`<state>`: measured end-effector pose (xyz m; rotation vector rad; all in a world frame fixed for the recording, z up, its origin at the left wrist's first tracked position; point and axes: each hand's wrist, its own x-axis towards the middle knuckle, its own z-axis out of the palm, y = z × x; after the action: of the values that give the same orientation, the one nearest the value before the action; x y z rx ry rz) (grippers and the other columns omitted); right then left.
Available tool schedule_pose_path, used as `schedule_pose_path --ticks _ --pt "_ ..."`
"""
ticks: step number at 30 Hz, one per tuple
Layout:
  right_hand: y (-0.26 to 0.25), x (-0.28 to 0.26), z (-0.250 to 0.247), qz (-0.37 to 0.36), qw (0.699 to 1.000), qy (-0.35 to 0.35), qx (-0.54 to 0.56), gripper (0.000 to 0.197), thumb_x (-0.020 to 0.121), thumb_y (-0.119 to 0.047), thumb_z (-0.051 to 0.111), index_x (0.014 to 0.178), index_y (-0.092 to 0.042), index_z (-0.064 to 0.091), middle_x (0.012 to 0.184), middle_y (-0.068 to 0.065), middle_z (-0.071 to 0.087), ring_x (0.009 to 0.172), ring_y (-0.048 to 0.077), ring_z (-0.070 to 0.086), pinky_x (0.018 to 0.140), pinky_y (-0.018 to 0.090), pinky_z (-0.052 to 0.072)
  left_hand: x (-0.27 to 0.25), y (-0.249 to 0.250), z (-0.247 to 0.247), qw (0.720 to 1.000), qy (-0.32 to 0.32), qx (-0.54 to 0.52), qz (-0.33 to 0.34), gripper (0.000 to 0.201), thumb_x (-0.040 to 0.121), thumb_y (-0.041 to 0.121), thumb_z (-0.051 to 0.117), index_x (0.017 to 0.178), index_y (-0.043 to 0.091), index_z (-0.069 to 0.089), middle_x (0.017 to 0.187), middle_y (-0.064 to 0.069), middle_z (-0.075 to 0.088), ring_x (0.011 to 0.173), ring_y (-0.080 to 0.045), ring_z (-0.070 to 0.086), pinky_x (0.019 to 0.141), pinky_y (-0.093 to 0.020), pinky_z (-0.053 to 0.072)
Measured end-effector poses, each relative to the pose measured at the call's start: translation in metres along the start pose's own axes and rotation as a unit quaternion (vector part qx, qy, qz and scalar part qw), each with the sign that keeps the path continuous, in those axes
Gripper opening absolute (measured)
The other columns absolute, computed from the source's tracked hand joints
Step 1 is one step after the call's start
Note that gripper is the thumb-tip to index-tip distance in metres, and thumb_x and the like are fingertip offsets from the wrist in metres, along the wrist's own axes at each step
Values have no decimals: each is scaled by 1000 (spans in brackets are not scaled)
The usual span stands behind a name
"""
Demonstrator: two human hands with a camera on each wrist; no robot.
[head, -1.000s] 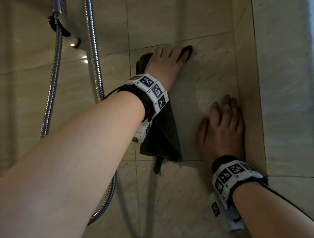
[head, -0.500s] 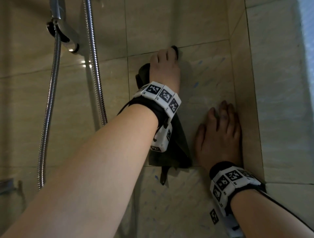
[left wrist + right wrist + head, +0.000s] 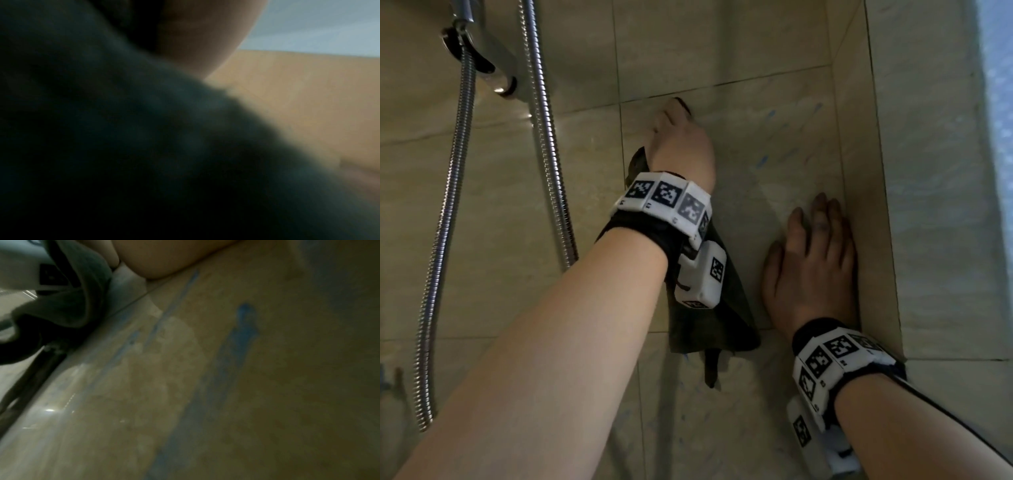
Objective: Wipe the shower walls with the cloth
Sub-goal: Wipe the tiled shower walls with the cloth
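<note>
A dark cloth [image 3: 709, 329] hangs against the beige tiled shower wall [image 3: 774, 137]. My left hand [image 3: 681, 144] presses its upper part flat to the tile, fingers stretched up and to the left. The cloth's lower end dangles below my wrist. In the left wrist view the cloth [image 3: 123, 146] fills most of the picture as a dark blur under my palm [image 3: 201, 32]. My right hand [image 3: 811, 260] lies flat on the wall beside the corner, fingers straight, holding nothing. Faint blue streaks [image 3: 236, 345] mark the tile; the cloth [image 3: 88, 288] shows at upper left.
A metal shower hose [image 3: 548, 137] runs down the wall left of the cloth, and a chrome shower handle [image 3: 482, 58] sits at the upper left. The side wall [image 3: 928, 205] meets the tiled wall at a corner on the right, next to a bright pane [image 3: 996, 102].
My left hand has slid the cloth leftward along the wall and turned its fingers to the left. The right hand stays flat in the same place.
</note>
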<state>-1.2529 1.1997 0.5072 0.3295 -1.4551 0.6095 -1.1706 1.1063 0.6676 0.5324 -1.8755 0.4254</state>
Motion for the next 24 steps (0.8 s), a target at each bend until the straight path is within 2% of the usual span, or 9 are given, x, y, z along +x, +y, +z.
schedule_pose_path --ticks 3,5,10,12,14,17,20,22,24 --pt "0 0 0 2 1000 -3 1 52 92 -27 36 133 3 45 145 29 37 135 39 31 112 45 17 9 -1 -11 995 -22 -89 29 54 93 0 39 144 -3 24 147 -20 23 127 -36 35 106 -44 31" --pt "1 0 0 4 1000 -8 6 52 92 -27 36 133 4 45 145 29 36 135 40 31 112 45 18 13 0 -15 990 -31 -126 53 59 92 1 41 146 1 20 146 -18 23 125 -36 36 103 -43 34" --pt "2 -1 0 -3 1000 -5 16 51 93 -26 38 134 4 42 146 30 34 136 41 30 112 47 19 -4 7 -18 981 -70 -114 142 64 95 9 38 152 17 11 147 -16 23 126 -37 33 102 -42 32" --pt "1 -2 0 -5 1000 0 10 50 93 -25 39 134 4 43 145 30 35 135 41 31 112 48 21 -14 2 -20 974 -98 -127 159 64 95 9 37 152 25 13 146 -16 23 126 -37 31 103 -41 31" --pt "1 -1 -1 -5 1000 1 9 49 93 -25 38 132 4 44 144 30 36 135 42 33 111 48 22 -24 -7 -20 962 -104 -216 132 63 93 6 38 150 28 24 141 -13 26 124 -34 32 105 -39 33" --pt "2 -1 0 -14 1000 5 10 49 91 -24 39 130 6 46 141 32 38 132 44 35 109 49 23 -34 -20 -15 911 -58 -406 37 58 91 0 41 145 21 37 133 -11 26 119 -29 37 106 -32 35" --pt "3 -1 1 -14 1000 7 15 50 91 -24 38 131 6 45 141 32 39 132 44 36 109 48 24 -38 -27 -13 886 -61 -458 -27 39 97 9 43 136 15 46 133 -9 23 100 -19 47 86 -13 31" --pt "3 -1 0 -13 1000 3 19 51 91 -26 36 131 5 44 142 32 38 132 43 34 109 47 21 -40 -30 -16 865 -82 -492 -52 25 100 21 45 122 13 53 132 -7 25 85 -10 45 83 -16 32" --pt "3 0 0 -15 1000 1 21 51 92 -27 35 131 6 44 142 33 38 132 43 33 109 47 20 -40 -33 -20 847 -100 -521 -47 18 98 29 48 105 15 58 128 -5 29 94 -14 45 91 -24 34"
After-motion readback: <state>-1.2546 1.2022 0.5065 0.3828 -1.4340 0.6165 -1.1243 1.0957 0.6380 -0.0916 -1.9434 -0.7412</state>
